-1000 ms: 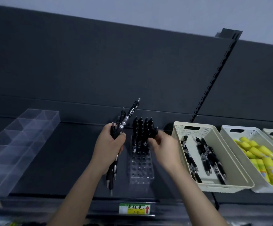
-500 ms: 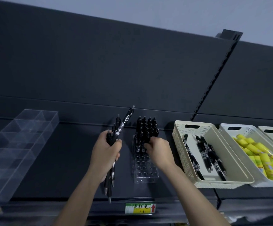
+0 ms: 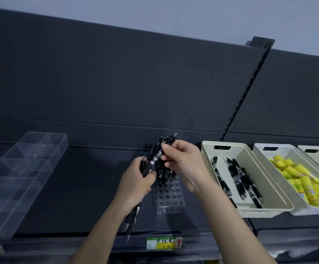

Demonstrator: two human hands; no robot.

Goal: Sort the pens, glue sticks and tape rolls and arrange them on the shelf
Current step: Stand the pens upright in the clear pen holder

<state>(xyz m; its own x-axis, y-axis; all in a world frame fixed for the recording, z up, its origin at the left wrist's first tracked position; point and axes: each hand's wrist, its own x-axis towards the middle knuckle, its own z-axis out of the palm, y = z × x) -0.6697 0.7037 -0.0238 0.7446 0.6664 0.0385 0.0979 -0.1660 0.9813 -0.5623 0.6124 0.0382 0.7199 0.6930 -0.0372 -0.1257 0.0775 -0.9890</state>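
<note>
My left hand (image 3: pixel 135 184) grips a bundle of black pens (image 3: pixel 134 216), their tips hanging below my fist. My right hand (image 3: pixel 183 162) pinches the upper end of one black pen (image 3: pixel 155 158) that sticks up out of that bundle. Behind both hands a clear pen holder with rows of holes (image 3: pixel 169 199) lies on the dark shelf (image 3: pixel 78 197); several black pens stand in its far rows, mostly hidden by my hands. To the right, a beige basket (image 3: pixel 269 205) holds several loose black pens (image 3: pixel 238 180). A white basket (image 3: pixel 265 149) holds yellow glue sticks (image 3: pixel 299 178).
A clear divided organiser (image 3: pixel 21 172) stands at the left of the shelf. A third basket (image 3: pixel 318 155) sits at the far right edge. A green and yellow price label (image 3: pixel 163 243) is fixed to the shelf's front lip. A slotted upright (image 3: pixel 244 96) runs up the back panel.
My right hand has left the pens standing in the holder and moved up and left to the pen sticking out of the bundle in my left hand. The bundle stays in my left hand.
</note>
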